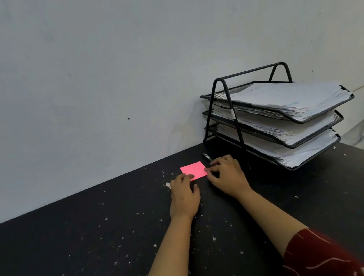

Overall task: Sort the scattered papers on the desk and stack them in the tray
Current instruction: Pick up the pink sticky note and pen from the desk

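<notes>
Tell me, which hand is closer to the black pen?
The right hand: its fingertips reach just beside the pen. The left hand sits farther away, past the pink paper's near corner.

Black desk (76, 254) here, matt and dull, its surface flecked all over with pale chips and scuffs, rough-looking. On it, a pink note (193, 169): thin paper, flat, bright and matt. The tray (239, 130) is black metal, smooth painted tube for the frame, fine wire mesh for the shelves, with a faint sheen. Its white papers (286, 95) look soft and worn, edges ragged and curled. The sleeves (317, 258) are dark red cloth with pale streaks. Wall (99, 67) behind: pale, matt, lightly marked.
</notes>
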The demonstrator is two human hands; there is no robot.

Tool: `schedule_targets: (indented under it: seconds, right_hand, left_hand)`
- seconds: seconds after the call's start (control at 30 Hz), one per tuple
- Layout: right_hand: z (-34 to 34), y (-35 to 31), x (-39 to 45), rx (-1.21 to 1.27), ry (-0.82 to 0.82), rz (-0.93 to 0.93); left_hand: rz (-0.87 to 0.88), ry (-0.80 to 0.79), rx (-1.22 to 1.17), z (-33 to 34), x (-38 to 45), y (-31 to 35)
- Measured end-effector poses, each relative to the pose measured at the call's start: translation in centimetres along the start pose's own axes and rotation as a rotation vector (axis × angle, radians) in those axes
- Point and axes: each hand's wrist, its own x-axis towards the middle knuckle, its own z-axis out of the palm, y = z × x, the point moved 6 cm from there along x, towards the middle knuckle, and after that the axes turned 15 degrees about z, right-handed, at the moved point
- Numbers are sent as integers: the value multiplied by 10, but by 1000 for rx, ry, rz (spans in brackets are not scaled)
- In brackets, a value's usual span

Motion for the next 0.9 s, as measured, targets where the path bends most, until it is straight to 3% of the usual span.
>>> schedule_targets:
  seconds: [0.1, 0.2, 0.37, 0.6, 0.9]
  right_hand:
    - [2, 1, 0, -21, -8, 16]
    - [-3, 12, 1, 28, 46, 171]
    - [0, 13, 2, 93, -19, 224]
    - [4, 11, 6, -37, -50, 179]
    - [3, 17, 7, 231, -46, 234]
  left_hand:
    - [59, -82, 143, 4, 3, 1]
    - [47, -164, 221, 11, 4, -3]
    - [63, -248, 284, 16, 4, -3]
    - [47, -230, 287, 14, 3, 1]
    - [43, -279, 312, 17, 4, -2]
